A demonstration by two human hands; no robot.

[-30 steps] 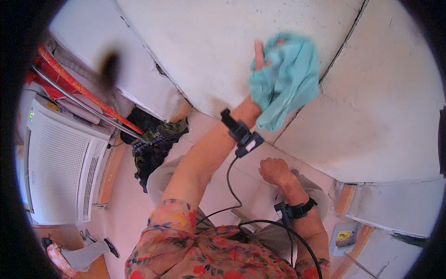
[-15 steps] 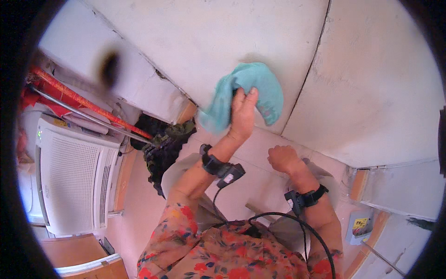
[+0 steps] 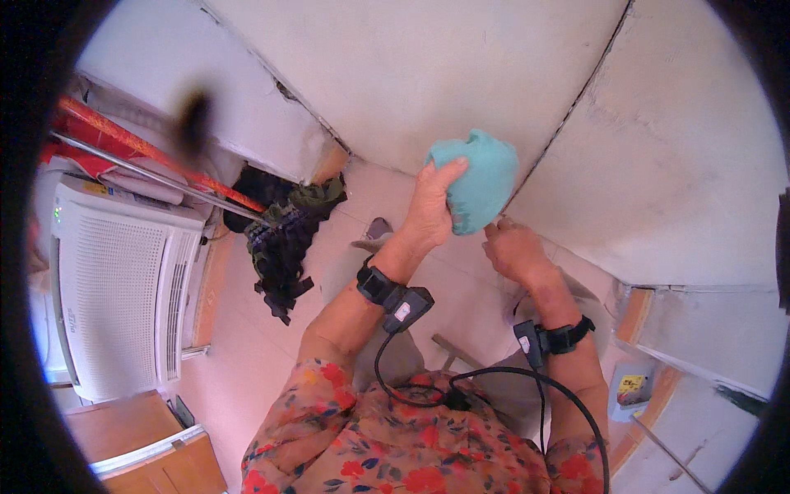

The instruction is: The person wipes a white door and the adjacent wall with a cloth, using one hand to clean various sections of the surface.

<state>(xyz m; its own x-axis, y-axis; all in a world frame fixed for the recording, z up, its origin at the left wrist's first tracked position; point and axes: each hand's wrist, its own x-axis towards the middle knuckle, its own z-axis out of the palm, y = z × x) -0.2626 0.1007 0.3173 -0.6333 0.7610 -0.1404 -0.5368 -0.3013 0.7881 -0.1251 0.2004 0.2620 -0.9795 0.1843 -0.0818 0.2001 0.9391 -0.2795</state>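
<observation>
A teal cloth [image 3: 487, 177] is bunched in my left hand [image 3: 436, 202], whose thumb presses over its near side. The cloth hangs in front of the pale wall panel [image 3: 395, 90], close to the dark seam; whether it touches the wall I cannot tell. My right hand [image 3: 518, 251] is just below and to the right of the cloth, its fingers curled in and its fingertips near the cloth's lower edge. What those fingers hold, if anything, is hidden. Each wrist wears a black strap with a small box and a cable.
At the left, a white air conditioner [image 3: 123, 284] stands near red and metal poles [image 3: 156, 156]. Dark patterned fabric [image 3: 284, 239] lies on the pink tiled floor [image 3: 247, 346]. A wooden cabinet [image 3: 148, 445] is at lower left, a grey box [image 3: 632, 389] at lower right.
My left hand has brought the cloth down and to the right, and the cloth is now more gathered. My right hand has moved up slightly toward it. The view has shifted a little.
</observation>
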